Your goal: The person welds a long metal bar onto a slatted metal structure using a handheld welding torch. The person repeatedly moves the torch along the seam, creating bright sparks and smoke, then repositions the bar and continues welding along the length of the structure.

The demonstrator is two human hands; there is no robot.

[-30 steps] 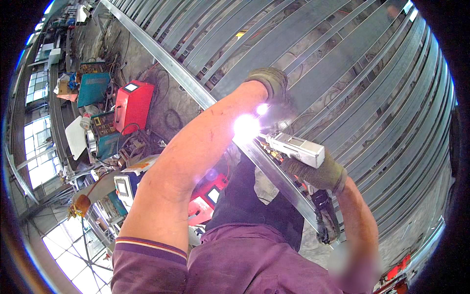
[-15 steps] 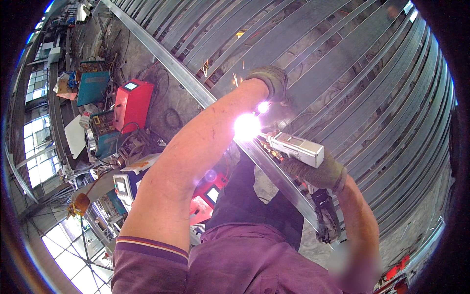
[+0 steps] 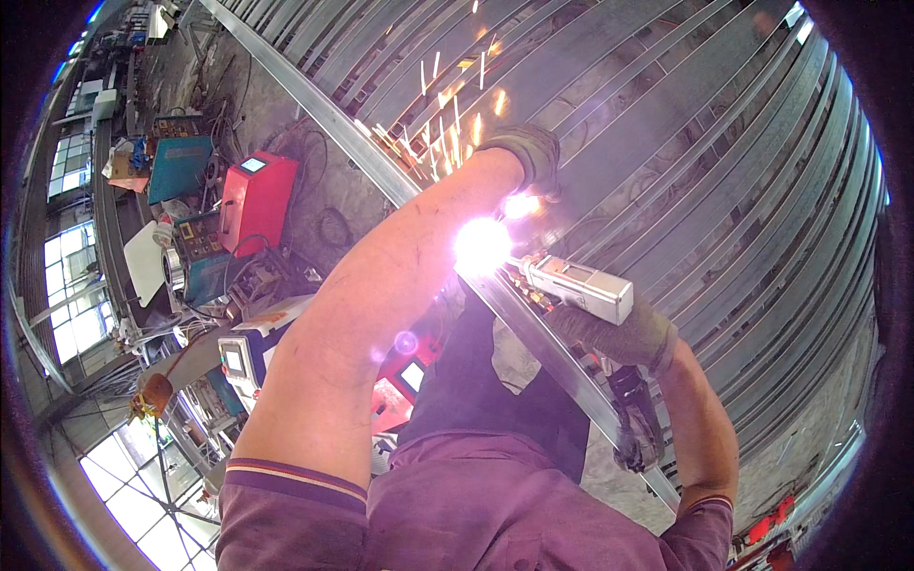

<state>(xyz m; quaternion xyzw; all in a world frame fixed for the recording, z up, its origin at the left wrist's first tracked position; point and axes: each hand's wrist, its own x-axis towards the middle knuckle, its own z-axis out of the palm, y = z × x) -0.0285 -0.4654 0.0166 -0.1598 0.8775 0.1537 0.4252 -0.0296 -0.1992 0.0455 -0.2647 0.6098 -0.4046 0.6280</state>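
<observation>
In the head view my right hand [image 3: 619, 328], in a dirty olive work glove, grips a boxy silver handheld welding torch [image 3: 581, 285]. Its tip points left into a blinding white-violet glare on a long metal rail [image 3: 533, 333], which runs diagonally in front of me. My left hand [image 3: 528, 157], gloved too, is curled just beyond the glare, by the rail and the flat bars. Its fingers bend down and away, so what they hold is hidden. A second, smaller bright spot shows below that hand. Sparks [image 3: 447, 133] fly out past my left forearm.
Rows of long grey metal bars [image 3: 762, 219] spread across the far and right side. To the left stand a red machine with a screen [image 3: 257, 205] and teal machines [image 3: 181, 167], with cables on the floor. Another red machine [image 3: 390, 400] is beside my legs.
The spray of sparks has grown much larger and reaches farther out, and the smaller bright spot has swelled. Both hands and the torch stay nearly in place.
</observation>
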